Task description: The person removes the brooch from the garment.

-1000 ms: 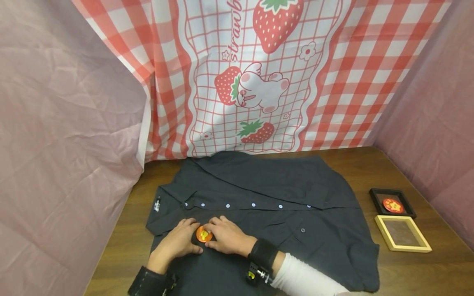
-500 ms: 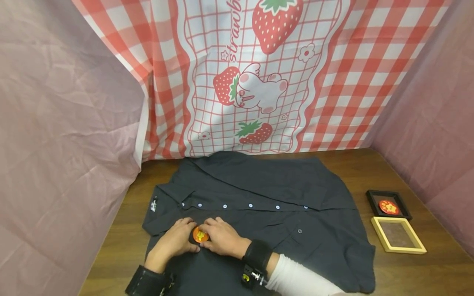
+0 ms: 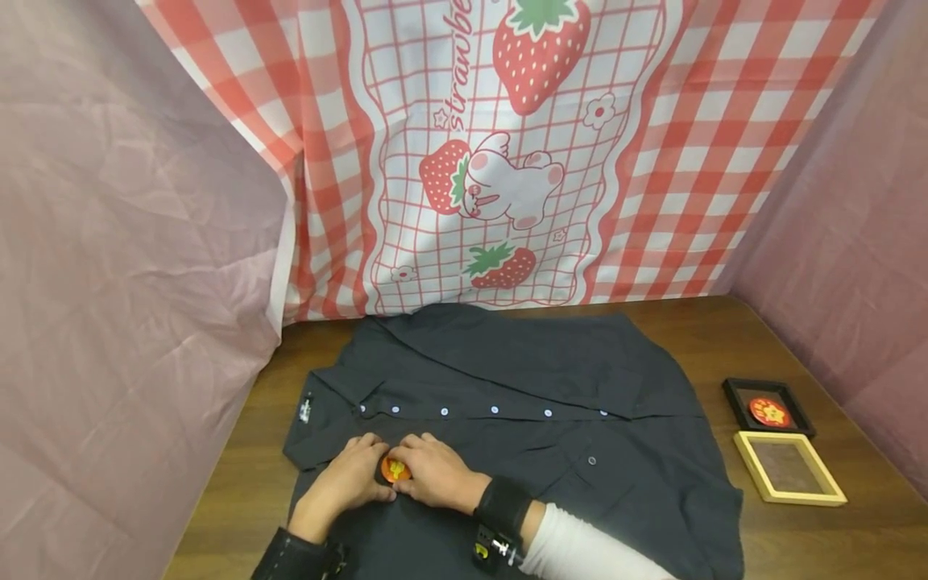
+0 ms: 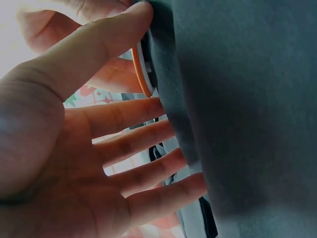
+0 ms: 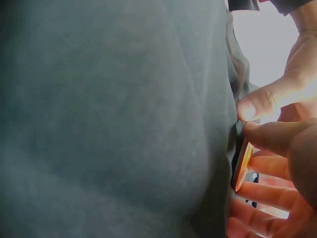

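Note:
A dark button-up shirt (image 3: 507,362) lies spread on the table, its collar to the left. My right hand (image 3: 438,474) pinches a round orange pin badge (image 3: 395,468) with a yellow figure on its face. In the left wrist view the badge (image 4: 142,74) stands tilted at the cloth, its pale back partly showing. Left of the badge, my left hand (image 3: 351,474) holds the shirt's cloth between thumb and fingers. In the right wrist view the two thumbs are close together at the badge's edge, and the cloth is raised in folds there. The pin itself is hidden.
At the right of the table (image 3: 783,532) sits a black frame (image 3: 735,403) with a red badge (image 3: 770,412) in it. A pale yellow frame (image 3: 790,498) lies just in front. A strawberry-print cloth (image 3: 551,161) hangs behind, with pink cloth (image 3: 145,242) at the sides.
The right fingers have moved slightly left and cover more of the badge's face than before. The left hand stays beside it; the whole view shifts slightly.

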### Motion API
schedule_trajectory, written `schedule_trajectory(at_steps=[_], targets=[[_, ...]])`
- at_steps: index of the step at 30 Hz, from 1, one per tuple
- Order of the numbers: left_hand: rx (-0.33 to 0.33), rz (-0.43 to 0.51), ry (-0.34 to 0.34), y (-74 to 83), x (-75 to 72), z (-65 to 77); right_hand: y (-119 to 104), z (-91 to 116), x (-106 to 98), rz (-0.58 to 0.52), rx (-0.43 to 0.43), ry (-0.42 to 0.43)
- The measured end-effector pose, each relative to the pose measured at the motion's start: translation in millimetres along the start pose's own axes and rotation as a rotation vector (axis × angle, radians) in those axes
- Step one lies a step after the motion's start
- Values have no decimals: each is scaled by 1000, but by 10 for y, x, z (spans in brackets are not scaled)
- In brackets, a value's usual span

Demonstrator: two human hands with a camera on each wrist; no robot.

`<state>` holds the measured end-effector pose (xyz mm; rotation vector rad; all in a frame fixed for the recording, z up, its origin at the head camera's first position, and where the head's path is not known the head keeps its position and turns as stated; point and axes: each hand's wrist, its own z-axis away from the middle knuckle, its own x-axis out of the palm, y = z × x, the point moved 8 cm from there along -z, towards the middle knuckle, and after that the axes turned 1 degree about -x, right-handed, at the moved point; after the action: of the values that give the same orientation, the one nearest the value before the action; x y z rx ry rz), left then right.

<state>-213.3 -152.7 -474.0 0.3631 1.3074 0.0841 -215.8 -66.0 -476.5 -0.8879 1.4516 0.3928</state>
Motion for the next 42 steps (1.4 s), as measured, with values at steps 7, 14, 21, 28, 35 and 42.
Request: schedule_trajectory(at_steps=[7, 14, 21, 28, 35, 42], targets=[[11, -4, 17, 10, -6, -1, 10, -5, 15, 14, -14, 21], [-3, -4, 8, 3, -2, -10, 30, -10, -5, -7, -9, 19], [-22, -3, -6, -14, -1, -11, 63, -24, 1, -43, 12, 2], [-22, -7, -12, -21, 22, -13, 105, -33, 8, -118, 6, -9], [-44, -16, -30, -22, 16, -30, 144, -17, -22, -180, 15, -12], [-51, -18, -35, -22, 25, -24, 158, -2, -17, -190, 38, -30]])
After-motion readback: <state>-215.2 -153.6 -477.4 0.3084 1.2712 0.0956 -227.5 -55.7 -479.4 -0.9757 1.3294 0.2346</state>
